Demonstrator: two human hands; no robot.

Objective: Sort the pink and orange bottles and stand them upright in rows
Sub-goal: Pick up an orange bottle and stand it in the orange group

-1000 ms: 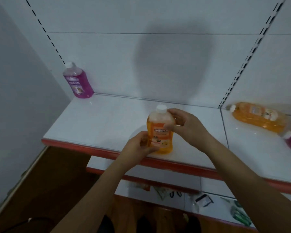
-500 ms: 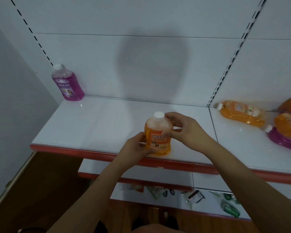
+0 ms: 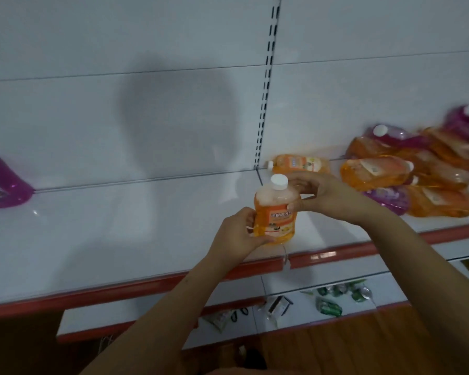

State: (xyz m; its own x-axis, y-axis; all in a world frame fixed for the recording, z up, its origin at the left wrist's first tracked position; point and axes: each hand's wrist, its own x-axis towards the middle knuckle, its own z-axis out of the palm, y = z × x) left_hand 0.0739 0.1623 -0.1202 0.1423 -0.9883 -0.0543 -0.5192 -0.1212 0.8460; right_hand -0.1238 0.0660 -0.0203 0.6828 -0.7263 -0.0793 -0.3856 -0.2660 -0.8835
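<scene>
White shelf (image 3: pixel 98 234) (red-edged), white backing

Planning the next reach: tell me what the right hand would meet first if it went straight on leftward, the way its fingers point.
The right hand already touches the upright orange plastic bottle with the white cap; beyond it, the left hand holds the opposite side.

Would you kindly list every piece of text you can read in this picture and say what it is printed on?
"地板清洁" then a cut-off character: label of the upright orange bottle held by the left hand and right hand.
Lying orange bottles' labels: too blurred.
Pink bottle label at far left: too blurred.
Red shelf-edge strip: pale mark, unreadable.
Packets on the lower shelf: too small.
</scene>
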